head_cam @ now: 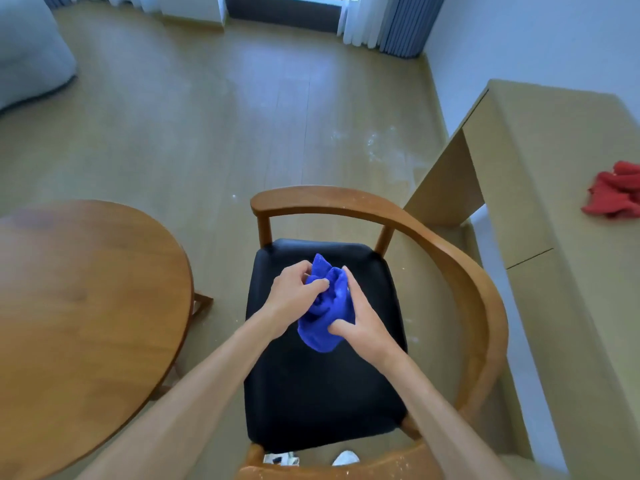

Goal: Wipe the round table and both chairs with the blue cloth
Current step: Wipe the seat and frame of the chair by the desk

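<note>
Blue cloth (327,306) sits bunched between both hands above chair (322,358) seat, prob. being regathered into a wiping pad. Left hand (294,296) fingers pinch its top; right hand (363,323) fingers wrap its side. Long axis runs near-far. Desk (69,306) lies left.

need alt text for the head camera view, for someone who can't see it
Both hands, left hand and right hand, hold a bunched blue cloth above the black seat of a wooden chair. A round table stands at left; a red cloth lies on a counter at right.
</note>
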A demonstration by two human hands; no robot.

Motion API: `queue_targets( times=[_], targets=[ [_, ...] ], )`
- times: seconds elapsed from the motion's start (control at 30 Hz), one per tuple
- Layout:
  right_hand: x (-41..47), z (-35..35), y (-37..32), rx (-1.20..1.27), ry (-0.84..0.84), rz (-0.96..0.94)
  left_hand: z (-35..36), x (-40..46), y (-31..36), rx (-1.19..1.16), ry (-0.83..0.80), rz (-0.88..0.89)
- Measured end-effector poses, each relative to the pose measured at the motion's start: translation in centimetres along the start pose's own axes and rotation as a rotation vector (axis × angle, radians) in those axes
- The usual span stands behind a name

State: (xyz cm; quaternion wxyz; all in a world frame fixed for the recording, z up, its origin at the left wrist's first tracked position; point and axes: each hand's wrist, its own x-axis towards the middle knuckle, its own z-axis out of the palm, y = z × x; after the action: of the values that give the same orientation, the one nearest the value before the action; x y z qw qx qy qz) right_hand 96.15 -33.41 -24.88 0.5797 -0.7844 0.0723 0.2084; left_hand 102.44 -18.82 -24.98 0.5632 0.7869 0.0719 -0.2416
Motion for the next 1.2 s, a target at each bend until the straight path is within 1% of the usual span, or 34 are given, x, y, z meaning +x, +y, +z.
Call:
queue_targets(
  times=[0.07,0.13,0.27,0.3,0.37,0.43,0.47,0.53,0.57,0.63,0.7,0.77,0.83,0.97,1.1,1.17,1.2],
  targets=[
    [-1.0,-0.9,-2.6,0.140,-0.036,-0.053,-0.5,-1.0,2.7,0.000,0.009,0.032],
    [-1.9,-1.6,-5.3,0.202,-0.038,-0.077,-1.1,-1.9,5.2,0.030,0.024,0.065],
    [-3.1,-2.6,-9.6,0.080,0.095,-0.065,-2.1,-3.8,9.5,0.035,0.062,0.133],
    [-3.3,-3.0,-10.5,0.066,0.105,-0.065,-2.3,-4.2,10.4,0.033,0.085,0.139],
    [-3.8,-3.8,-12.4,0.125,0.073,-0.070,-2.5,-5.1,12.3,0.033,0.129,0.141],
    [-4.2,-4.6,-13.9,0.223,0.079,-0.056,-2.6,-5.8,14.1,0.032,0.143,0.162],
    [-4.4,-5.0,-14.6,0.249,0.110,-0.043,-2.7,-6.1,15.0,0.048,0.151,0.172],
    [-4.8,-5.9,-15.6,0.224,0.204,-0.010,-3.1,-6.6,16.7,0.114,0.232,0.180],
    [-4.9,-6.5,-15.9,0.186,0.260,-0.002,-3.6,-6.6,17.4,0.118,0.289,0.182],
    [-5.4,-8.3,-16.3,0.063,0.366,-0.018,-5.1,-6.6,18.7,0.053,0.402,0.175],
    [-6.1,-10.3,-16.5,-0.104,0.415,-0.046,-7.0,-6.6,19.6,-0.002,0.505,0.168],
    [-6.7,-11.6,-16.7,-0.259,0.365,-0.063,-8.1,-6.5,20.2,-0.027,0.566,0.164],
    [-6.9,-12.4,-17.0,-0.408,0.335,-0.110,-8.3,-6.4,20.9,0.001,0.602,0.151],
    [-6.6,-14.6,-17.6,-0.618,0.348,-0.178,-7.8,-6.5,22.7,-0.002,0.601,0.168],
    [-6.4,-15.0,-16.9,-0.818,0.245,-0.090,-6.5,-6.8,24.3,0.041,0.629,0.212],
    [-6.5,-14.9,-15.9,-0.848,0.249,-0.024,-6.0,-6.9,24.7,0.058,0.666,0.220],
    [-6.6,-14.9,-15.2,-0.864,0.280,0.004,-6.0,-7.0,24.9,0.059,0.685,0.220]
  ],
)
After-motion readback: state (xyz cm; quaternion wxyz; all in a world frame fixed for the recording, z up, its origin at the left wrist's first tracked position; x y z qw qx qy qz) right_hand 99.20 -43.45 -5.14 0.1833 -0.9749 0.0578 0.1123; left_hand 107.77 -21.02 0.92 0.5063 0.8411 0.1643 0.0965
